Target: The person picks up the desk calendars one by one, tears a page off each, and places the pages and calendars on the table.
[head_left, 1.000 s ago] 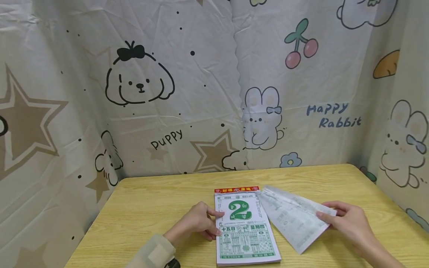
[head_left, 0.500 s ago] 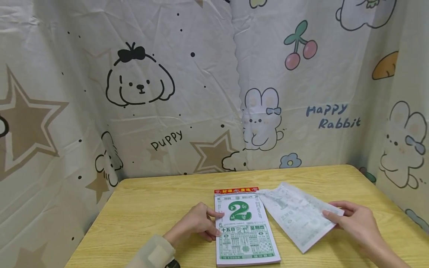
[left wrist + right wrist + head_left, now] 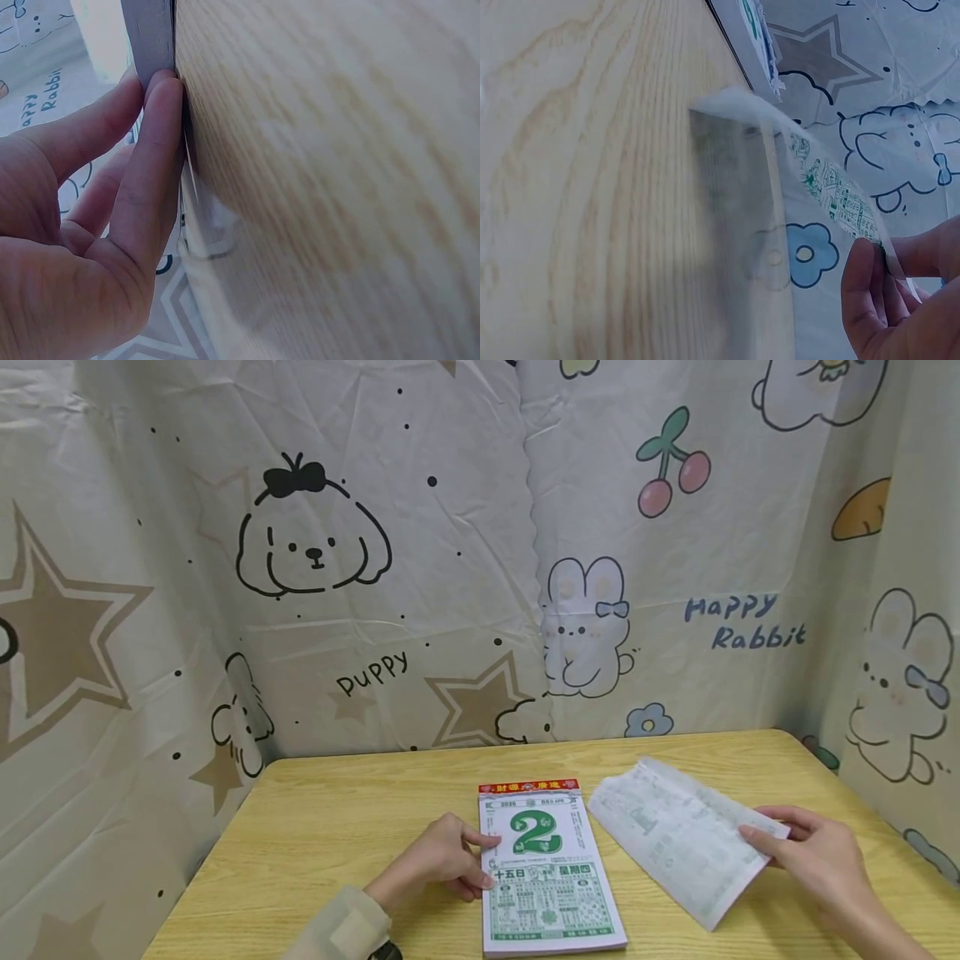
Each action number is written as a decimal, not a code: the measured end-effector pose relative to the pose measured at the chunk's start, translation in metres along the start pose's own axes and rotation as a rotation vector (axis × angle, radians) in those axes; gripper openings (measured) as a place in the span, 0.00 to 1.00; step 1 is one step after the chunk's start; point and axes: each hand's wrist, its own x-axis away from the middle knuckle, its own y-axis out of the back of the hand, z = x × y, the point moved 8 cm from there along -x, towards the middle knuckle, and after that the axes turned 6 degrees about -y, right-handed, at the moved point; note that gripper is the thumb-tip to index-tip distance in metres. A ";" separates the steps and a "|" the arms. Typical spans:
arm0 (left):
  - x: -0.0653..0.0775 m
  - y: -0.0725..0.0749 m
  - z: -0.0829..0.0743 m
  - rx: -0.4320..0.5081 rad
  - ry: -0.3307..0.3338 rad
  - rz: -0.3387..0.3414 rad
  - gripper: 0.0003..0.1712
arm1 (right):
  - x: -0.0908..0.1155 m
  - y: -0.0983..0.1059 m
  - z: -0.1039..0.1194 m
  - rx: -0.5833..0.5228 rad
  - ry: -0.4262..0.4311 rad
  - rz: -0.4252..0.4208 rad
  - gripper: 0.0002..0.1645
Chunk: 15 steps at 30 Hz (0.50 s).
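Observation:
A thick tear-off calendar (image 3: 553, 893) lies on the table, a big green 2 on its top page and a red strip across its head. My left hand (image 3: 444, 858) grips its left edge, thumb over the top page. Seen from the left wrist, the fingers (image 3: 150, 172) meet the side of the calendar's paper block (image 3: 148, 41). My right hand (image 3: 813, 860) pinches a corner of a loose calendar page (image 3: 678, 839), its pale back side up. This page is apart from the calendar, to its right. In the right wrist view the page (image 3: 832, 187) bows, green print on its underside.
The light wooden table (image 3: 337, 810) carries the calendar. Behind and at both sides hangs a pale curtain (image 3: 450, 527) printed with cartoon animals and stars. A dark band (image 3: 386, 950) shows at the left wrist, below a light sleeve (image 3: 348, 927).
My right hand has moved right, drawing the page with it. The page's upper left corner, earlier at the calendar's head, has come away. My left hand has stayed in place.

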 end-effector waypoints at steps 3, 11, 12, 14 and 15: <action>0.000 0.000 0.000 -0.001 -0.001 -0.003 0.29 | 0.000 0.007 0.001 0.014 0.004 -0.030 0.36; 0.001 0.000 0.001 -0.013 0.016 -0.005 0.29 | 0.003 0.028 0.007 -0.036 0.040 -0.149 0.33; 0.001 0.000 0.001 -0.014 0.016 -0.005 0.29 | 0.004 0.030 0.008 -0.045 0.048 -0.166 0.32; 0.001 0.000 0.000 -0.011 0.013 -0.006 0.29 | 0.007 0.034 0.010 -0.053 0.058 -0.202 0.32; 0.001 0.000 0.000 -0.009 0.010 -0.005 0.29 | 0.008 0.036 0.011 -0.057 0.062 -0.221 0.32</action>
